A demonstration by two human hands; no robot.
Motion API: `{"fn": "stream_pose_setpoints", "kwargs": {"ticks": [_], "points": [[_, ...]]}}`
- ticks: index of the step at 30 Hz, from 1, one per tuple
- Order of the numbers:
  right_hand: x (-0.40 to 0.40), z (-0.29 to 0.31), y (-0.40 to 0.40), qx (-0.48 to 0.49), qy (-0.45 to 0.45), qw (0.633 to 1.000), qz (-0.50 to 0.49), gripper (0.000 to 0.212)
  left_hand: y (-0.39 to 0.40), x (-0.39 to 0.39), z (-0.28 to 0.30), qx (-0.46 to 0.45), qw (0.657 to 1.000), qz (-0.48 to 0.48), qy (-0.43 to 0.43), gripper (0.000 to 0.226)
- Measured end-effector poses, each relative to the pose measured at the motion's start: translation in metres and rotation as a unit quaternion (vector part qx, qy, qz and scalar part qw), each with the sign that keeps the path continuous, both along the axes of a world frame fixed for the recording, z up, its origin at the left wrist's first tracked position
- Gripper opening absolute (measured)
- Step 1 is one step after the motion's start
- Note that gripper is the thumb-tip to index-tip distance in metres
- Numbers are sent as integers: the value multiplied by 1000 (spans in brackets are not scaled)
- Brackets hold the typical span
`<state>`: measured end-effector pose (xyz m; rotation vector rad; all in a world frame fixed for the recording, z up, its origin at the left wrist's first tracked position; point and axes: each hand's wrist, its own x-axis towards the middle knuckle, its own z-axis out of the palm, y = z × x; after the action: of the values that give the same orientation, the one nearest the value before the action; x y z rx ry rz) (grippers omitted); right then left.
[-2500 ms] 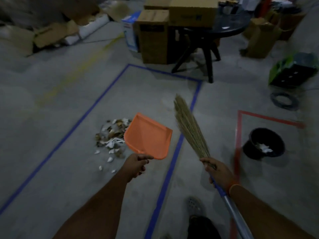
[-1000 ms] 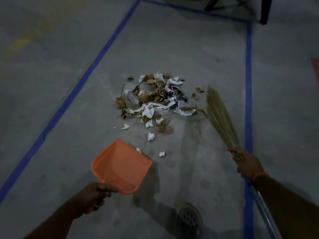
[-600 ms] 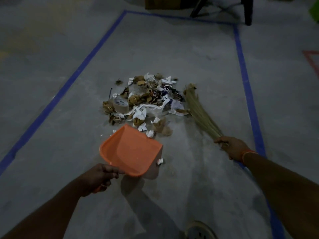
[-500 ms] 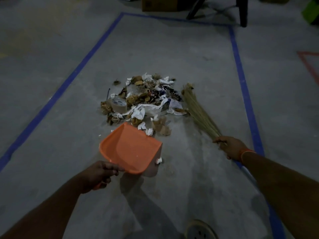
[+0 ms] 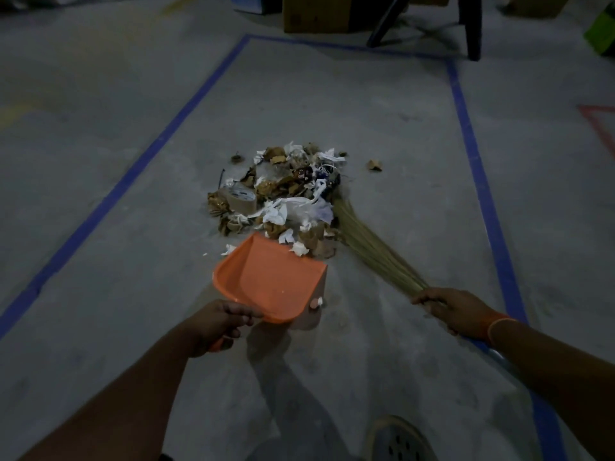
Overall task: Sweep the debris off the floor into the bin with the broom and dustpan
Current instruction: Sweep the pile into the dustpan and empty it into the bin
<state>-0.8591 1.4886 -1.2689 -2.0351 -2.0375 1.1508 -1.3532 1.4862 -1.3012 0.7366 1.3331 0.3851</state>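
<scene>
A pile of debris (image 5: 283, 191), paper scraps, brown bits and a tape roll, lies on the grey floor inside a blue taped rectangle. My left hand (image 5: 218, 322) grips the handle of an orange dustpan (image 5: 269, 281), whose front lip sits at the near edge of the pile. My right hand (image 5: 452, 309) grips the grass broom (image 5: 369, 246) where the bristles are bound. The bristle tips press against the pile's right side. One brown scrap (image 5: 374, 165) lies apart to the right. The bin is out of view.
Blue tape lines (image 5: 479, 174) frame the floor patch; a red tape corner (image 5: 599, 123) shows at the right edge. A cardboard box (image 5: 316, 11) and dark table legs (image 5: 472, 28) stand at the far end. My shoe (image 5: 399, 440) is at the bottom.
The dustpan has moved forward to the near edge of the pile. The broom has swept in from the right against the debris, pushing it closer together.
</scene>
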Motion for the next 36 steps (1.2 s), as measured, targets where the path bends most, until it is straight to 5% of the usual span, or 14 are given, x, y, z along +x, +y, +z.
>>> {"fn": "stream_pose_setpoints", "kwargs": {"ticks": [10,36], "points": [[22,-3,-40,30,-44,985,164,31,12,20,-10,17,1000,7,-7,34],[27,39,-40,127,-50,974,180,32,5,-2,-17,47,997,52,-8,34]]}}
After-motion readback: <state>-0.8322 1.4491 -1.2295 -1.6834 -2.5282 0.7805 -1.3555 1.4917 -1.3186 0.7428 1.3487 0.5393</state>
